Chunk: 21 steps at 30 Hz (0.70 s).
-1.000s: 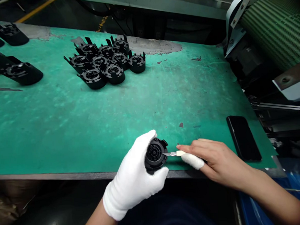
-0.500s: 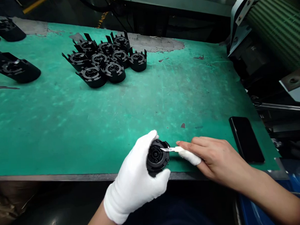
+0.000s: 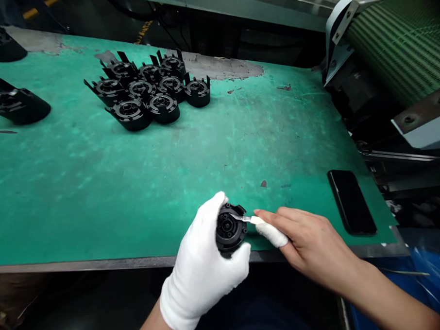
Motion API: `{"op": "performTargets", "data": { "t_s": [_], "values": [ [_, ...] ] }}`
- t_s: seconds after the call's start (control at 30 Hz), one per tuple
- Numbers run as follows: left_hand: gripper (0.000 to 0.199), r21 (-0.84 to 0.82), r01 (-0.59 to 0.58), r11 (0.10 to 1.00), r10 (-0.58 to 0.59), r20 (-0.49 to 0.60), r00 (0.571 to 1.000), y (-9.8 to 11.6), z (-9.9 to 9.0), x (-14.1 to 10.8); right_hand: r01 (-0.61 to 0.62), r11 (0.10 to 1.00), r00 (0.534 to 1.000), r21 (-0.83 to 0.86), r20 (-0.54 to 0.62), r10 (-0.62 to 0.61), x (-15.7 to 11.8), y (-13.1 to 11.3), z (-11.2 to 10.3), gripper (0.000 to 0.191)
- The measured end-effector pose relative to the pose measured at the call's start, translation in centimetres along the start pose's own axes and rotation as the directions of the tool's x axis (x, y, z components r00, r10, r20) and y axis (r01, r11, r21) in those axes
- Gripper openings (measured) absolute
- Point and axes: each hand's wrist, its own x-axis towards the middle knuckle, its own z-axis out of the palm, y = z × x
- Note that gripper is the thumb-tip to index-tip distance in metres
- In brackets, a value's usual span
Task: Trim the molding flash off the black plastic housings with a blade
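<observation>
My left hand point(image 3: 206, 265), in a white glove, is wrapped round a round black plastic part point(image 3: 228, 226) near the front edge of the green table. The part's ringed inner face is turned up. My right hand point(image 3: 306, 236) is bare except for a white cover on the thumb, and it pinches a small knife point(image 3: 247, 219) with a pale handle. The blade reaches over the upper right of the part's face. Whether its tip touches the plastic cannot be made out.
Several similar black parts point(image 3: 162, 108) stand grouped at the back of the green table point(image 3: 205, 156), with more point(image 3: 18, 105) at the far left. A black phone point(image 3: 352, 202) lies right. A green conveyor belt point(image 3: 400, 35) rises at the back right.
The view has shifted slightly, so the table's contents appear further left. The knife blade has turned a little and sits slightly higher on the part. Both hands keep their holds.
</observation>
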Motion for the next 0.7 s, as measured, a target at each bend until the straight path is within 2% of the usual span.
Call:
{"op": "performTargets", "data": {
  "t_s": [0.2,0.33,0.4,0.5,0.6,0.7],
  "values": [
    [0.079,-0.013,-0.007,1.0,0.007,-0.002,1.0,-0.1,-0.1,0.0,-0.012,1.0,0.999,-0.022,0.038,0.013,0.0,0.2,0.2,0.045],
    [0.078,-0.017,-0.014,1.0,0.014,-0.021,1.0,-0.1,0.0,-0.2,-0.027,0.996,1.0,-0.09,0.007,0.027,0.0,-0.2,0.2,0.043],
    [0.078,-0.022,-0.007,1.0,0.006,-0.043,0.999,0.1,0.4,-0.3,-0.054,0.99,0.998,-0.129,-0.023,0.052,0.1,-0.5,0.2,0.041],
    [0.074,-0.004,0.007,1.0,-0.008,-0.13,0.991,0.6,1.4,-0.5,-0.092,0.986,0.995,-0.142,-0.06,0.084,0.6,-1.1,0.6,0.041],
    [0.068,0.016,0.028,0.999,-0.024,-0.201,0.979,1.0,2.1,-0.5,-0.102,0.99,0.993,-0.102,-0.069,0.095,0.8,-1.2,0.8,0.041],
    [0.077,0.004,0.008,1.0,-0.007,-0.123,0.992,0.6,1.2,-0.4,-0.059,0.997,0.997,0.047,-0.048,0.062,0.2,-0.6,0.5,0.039]
  ]
}}
